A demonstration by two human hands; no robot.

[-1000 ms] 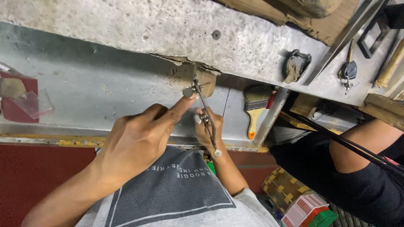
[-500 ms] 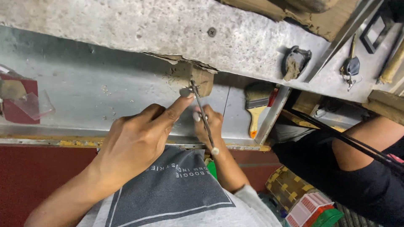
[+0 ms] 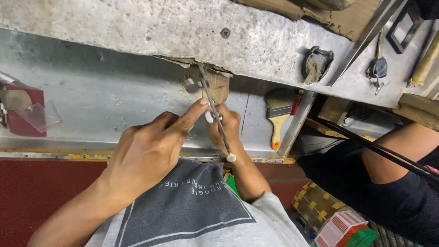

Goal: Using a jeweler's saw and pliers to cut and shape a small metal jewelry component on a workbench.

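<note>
Working the small piece (image 3: 190,84) clamped at the worn wooden peg (image 3: 218,87) on the bench edge, I judge I'm mid-stroke and next need a steady, straight pull, my right hand (image 3: 224,126) closed around the thin saw frame (image 3: 215,116), my left hand (image 3: 148,153) half curled with forefinger steadying the frame.

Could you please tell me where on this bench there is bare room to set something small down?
Bare metal lies between the red box and the left hand. It is crowded around the right hand, thin tool and paintbrush.
</note>
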